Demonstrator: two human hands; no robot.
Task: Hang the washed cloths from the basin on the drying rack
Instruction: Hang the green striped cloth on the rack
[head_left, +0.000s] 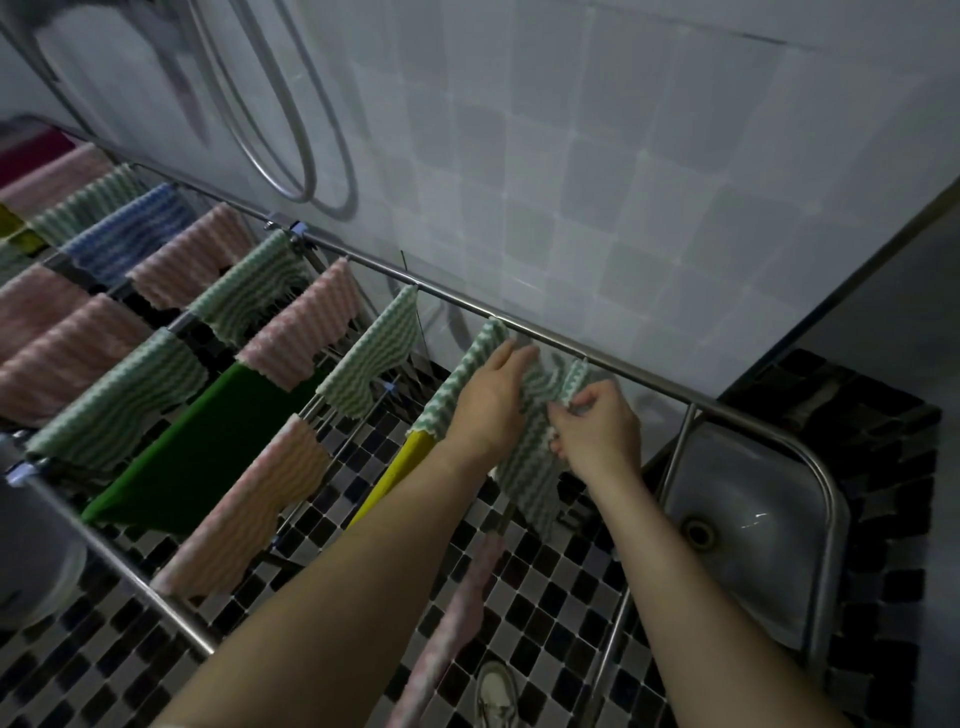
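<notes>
Green-and-white wavy-striped microfibre cloth (530, 447) hangs over a thin rail near the right end of the stainless-steel drying rack (597, 351), right of centre in the frame, and both hands are on it. The left hand (488, 400) lies on the cloth's upper part with fingers stretched almost flat toward the back bar, pressing or smoothing rather than pinching. The right hand (597, 434) has its fingers curled closed on the cloth's right edge, pinching a fold just below the bar.

Most of the hanging looks done. From the upper left of the frame down to the centre, the rails carry well over 10 cloths: pink striped, green striped, 1 blue striped cloth (130, 234), a plain dark green cloth (208, 441) and a yellow cloth (400, 475) partly hidden by the left forearm. A pink striped cloth (457, 623) also hangs low between the 2 forearms.

What is left is harder to judge. The rounded steel basin (748, 525) at the lower right shows a bare bottom and drain, but it may be a fixed sink rather than the wash basin; a pale grey tub (36, 561) at the left edge is cut off, so its contents cannot be seen. The rail space right of the hands is nearly used up, so this cloth is probably among the last.
</notes>
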